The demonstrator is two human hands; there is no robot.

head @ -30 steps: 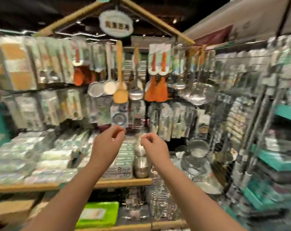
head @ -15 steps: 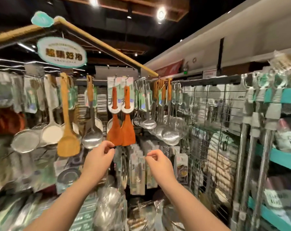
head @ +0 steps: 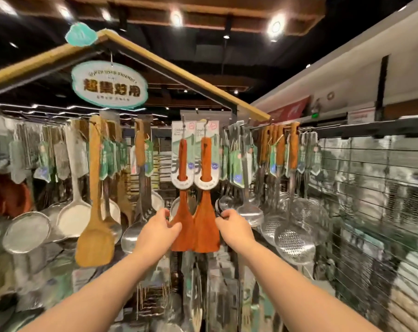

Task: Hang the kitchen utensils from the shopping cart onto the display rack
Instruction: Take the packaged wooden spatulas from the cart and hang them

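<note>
Two red-brown wooden spatulas, the left one [head: 182,226] and the right one [head: 206,226], hang side by side from hooks on the display rack [head: 241,127], each in a white card sleeve. My left hand [head: 158,232] is raised to the left spatula's blade, thumb and fingers pinching its left edge. Curled fingers of my right hand [head: 234,226] close on the right edge of the right spatula's blade. The shopping cart is out of view.
A pale wooden turner [head: 95,236] and steel skimmers [head: 26,232] hang to the left. Steel ladles [head: 250,212] and perforated strainers [head: 295,240] hang to the right. A wire grid panel [head: 375,188] runs along the far right. An oval sign [head: 109,85] hangs overhead.
The view has tilted up from the lower shelves to the hanging row. Both hands have risen from below the spatulas to either side of their blades.
</note>
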